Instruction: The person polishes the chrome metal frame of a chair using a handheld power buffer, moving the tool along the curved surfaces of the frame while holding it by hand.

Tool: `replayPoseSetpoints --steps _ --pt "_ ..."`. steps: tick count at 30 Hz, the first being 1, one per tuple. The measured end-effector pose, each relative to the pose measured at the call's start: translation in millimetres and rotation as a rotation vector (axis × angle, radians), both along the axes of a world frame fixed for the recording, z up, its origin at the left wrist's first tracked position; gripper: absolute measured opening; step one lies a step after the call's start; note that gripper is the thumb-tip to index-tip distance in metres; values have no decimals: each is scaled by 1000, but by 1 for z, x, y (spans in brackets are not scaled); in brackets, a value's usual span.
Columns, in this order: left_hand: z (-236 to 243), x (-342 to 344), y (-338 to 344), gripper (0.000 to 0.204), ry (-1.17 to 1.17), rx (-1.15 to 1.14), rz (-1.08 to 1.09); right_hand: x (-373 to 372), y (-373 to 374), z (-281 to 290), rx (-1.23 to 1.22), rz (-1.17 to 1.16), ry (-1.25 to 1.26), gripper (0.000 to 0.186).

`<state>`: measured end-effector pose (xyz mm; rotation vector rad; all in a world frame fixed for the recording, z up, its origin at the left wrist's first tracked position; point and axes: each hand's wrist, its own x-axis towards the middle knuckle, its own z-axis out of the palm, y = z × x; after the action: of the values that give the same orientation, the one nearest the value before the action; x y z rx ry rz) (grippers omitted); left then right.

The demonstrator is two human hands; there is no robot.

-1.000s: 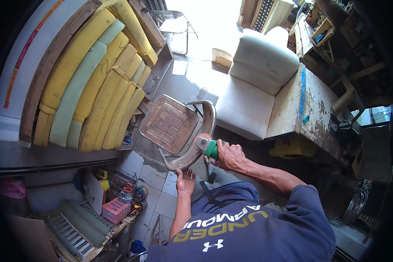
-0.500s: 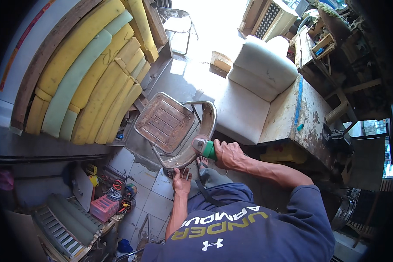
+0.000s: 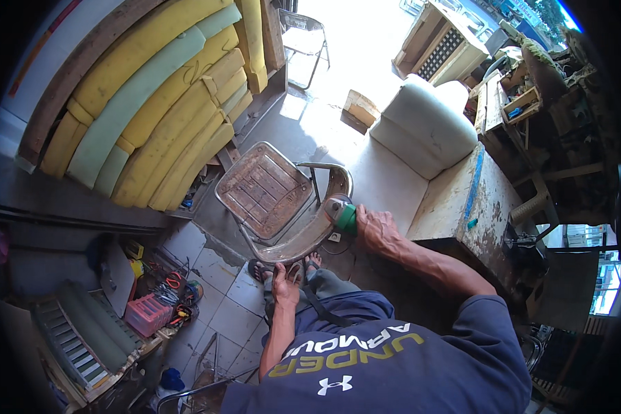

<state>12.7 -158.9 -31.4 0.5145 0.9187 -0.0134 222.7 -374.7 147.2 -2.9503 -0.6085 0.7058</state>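
Observation:
A rusty metal folding chair stands before me, its slatted seat (image 3: 263, 190) on the far side and its curved backrest (image 3: 303, 238) toward me. My right hand (image 3: 378, 230) is wrapped around a green angle grinder (image 3: 346, 217). The grinder's disc end meets the inner face of the backrest near its right part. At the backrest's near lower edge, my left hand (image 3: 285, 284) grips the rim, thumb up; the backrest partly hides its fingertips.
Yellow and green foam pads (image 3: 152, 110) are stacked at the left. A pale cushioned seat (image 3: 421, 131) and a worn wooden box (image 3: 455, 200) stand at the right. A red plastic organizer (image 3: 148, 315) lies among tools at lower left. My sandalled feet are below the chair.
The grinder has moved rightward and away from me along the backrest. My left hand stays at the near rim. The whole view has shifted slightly.

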Motion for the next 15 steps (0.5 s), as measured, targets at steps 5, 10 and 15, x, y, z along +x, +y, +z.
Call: replayPoseSetpoints --steps 5,10,15 --pt "-1 -6 9 44 -13 -3 -41 -69 14 4 76 24 175 65" --pt "-2 -11 27 43 -5 -56 -157 -36 -14 -16 44 -247 29 63" --pt "-8 -17 55 44 -1 -63 -265 -41 -15 -13 49 -298 -100 65"
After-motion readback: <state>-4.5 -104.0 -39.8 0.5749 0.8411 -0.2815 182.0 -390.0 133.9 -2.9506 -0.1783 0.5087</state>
